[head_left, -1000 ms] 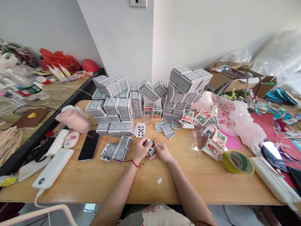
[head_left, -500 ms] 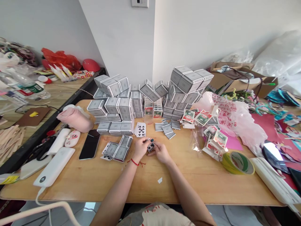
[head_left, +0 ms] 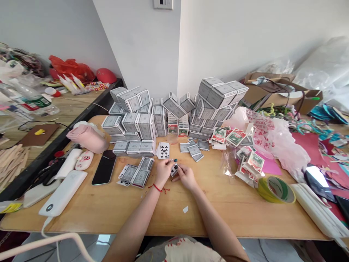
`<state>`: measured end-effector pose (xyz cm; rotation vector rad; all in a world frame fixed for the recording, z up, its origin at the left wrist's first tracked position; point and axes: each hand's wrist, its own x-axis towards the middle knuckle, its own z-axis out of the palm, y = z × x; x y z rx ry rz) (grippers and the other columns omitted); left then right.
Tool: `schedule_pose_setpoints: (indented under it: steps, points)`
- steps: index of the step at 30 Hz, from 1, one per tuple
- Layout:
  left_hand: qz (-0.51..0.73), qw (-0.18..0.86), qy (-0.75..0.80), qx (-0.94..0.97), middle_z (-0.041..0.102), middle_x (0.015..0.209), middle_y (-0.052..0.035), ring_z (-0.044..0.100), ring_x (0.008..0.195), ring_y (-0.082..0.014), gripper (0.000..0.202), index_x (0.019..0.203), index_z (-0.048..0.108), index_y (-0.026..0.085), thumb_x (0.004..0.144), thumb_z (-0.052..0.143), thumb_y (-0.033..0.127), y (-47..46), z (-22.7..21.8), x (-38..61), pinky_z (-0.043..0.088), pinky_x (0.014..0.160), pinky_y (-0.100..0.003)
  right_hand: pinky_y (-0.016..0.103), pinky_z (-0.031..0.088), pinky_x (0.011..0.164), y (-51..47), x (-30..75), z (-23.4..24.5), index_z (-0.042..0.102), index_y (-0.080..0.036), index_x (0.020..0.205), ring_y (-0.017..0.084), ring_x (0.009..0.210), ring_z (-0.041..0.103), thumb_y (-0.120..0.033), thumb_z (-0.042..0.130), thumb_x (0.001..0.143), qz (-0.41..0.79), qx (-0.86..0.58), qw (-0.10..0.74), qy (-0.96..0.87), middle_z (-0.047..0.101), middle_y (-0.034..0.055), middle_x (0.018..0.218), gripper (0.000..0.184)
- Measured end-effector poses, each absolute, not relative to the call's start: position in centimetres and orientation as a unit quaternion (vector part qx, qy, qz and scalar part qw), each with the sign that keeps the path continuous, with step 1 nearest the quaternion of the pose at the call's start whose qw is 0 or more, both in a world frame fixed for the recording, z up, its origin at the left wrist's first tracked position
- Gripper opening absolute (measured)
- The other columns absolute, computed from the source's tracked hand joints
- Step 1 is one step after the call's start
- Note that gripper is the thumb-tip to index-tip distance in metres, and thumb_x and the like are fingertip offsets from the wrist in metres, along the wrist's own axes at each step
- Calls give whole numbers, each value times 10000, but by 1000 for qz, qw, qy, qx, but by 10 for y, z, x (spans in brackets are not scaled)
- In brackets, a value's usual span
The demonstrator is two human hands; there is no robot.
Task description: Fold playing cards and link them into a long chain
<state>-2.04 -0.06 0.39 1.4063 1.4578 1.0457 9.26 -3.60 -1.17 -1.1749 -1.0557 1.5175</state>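
Note:
Both hands meet at the middle of the wooden table [head_left: 109, 211]. My left hand [head_left: 163, 171] and my right hand [head_left: 186, 176] are closed together on a small deck of playing cards [head_left: 174, 169], face side showing black pips. Just beyond it lies a fanned stack of cards [head_left: 163, 150] with a club card on top. Left of my left hand sit loose grey-backed card packs [head_left: 137, 175]. A wall of stacked grey card boxes [head_left: 174, 112] rises at the back.
A black phone [head_left: 104, 167], white power bank [head_left: 63, 193] and pink pouch [head_left: 87, 138] lie at left. A yellow-green tape roll [head_left: 276, 189], flat card cartons [head_left: 249, 162] and a pink plastic bag [head_left: 275, 140] lie at right. A scrap of paper [head_left: 185, 209] sits near the front.
The hands have crept slightly away from me with the small deck, turning it between the fingers. Nothing else on the table has moved.

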Motion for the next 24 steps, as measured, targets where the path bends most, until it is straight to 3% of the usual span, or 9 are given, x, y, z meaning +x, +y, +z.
schedule_pose_setpoints:
  steps: [3, 6, 10, 18, 24]
  points:
    - [446, 404, 585, 544, 566, 559, 3, 505, 534, -120, 246, 645, 587, 146, 724, 533, 372, -1, 6, -22, 365, 490, -211, 279, 534, 430, -35, 85, -13, 510, -169, 800, 181, 524, 633, -464, 577, 678, 589, -511, 490, -388, 634, 33, 645, 327]
    - [456, 419, 555, 555, 640, 772, -44, 576, 681, -142, 231, 869, 611, 153, 748, 524, 330, -6, 8, -24, 435, 591, -229, 285, 526, 408, -36, 80, -14, 509, -176, 802, 182, 495, 619, -450, 593, 670, 547, -553, 514, -361, 640, 43, 643, 316]
    - [458, 432, 511, 585, 620, 1020, -71, 591, 882, -153, 359, 1135, 505, 199, 777, 490, 224, -12, 5, -26, 471, 746, -273, 295, 520, 431, -37, 80, -16, 534, -184, 871, 187, 514, 615, -438, 538, 721, 532, -546, 534, -365, 650, 60, 700, 295]
    - [403, 311, 539, 671, 605, 1099, -80, 594, 920, -182, 374, 1160, 518, 214, 802, 432, 151, -13, -6, -26, 467, 799, -312, 282, 491, 485, -39, 84, -20, 550, -203, 898, 204, 610, 613, -376, 467, 769, 484, -567, 527, -409, 647, 65, 723, 231]
    - [372, 277, 561, 686, 636, 1036, -65, 613, 733, -138, 401, 1164, 508, 204, 806, 369, 88, -15, -5, -26, 481, 705, -265, 278, 479, 539, -39, 85, -14, 554, -184, 1005, 187, 621, 602, -369, 394, 802, 426, -606, 502, -446, 647, 53, 770, 318]
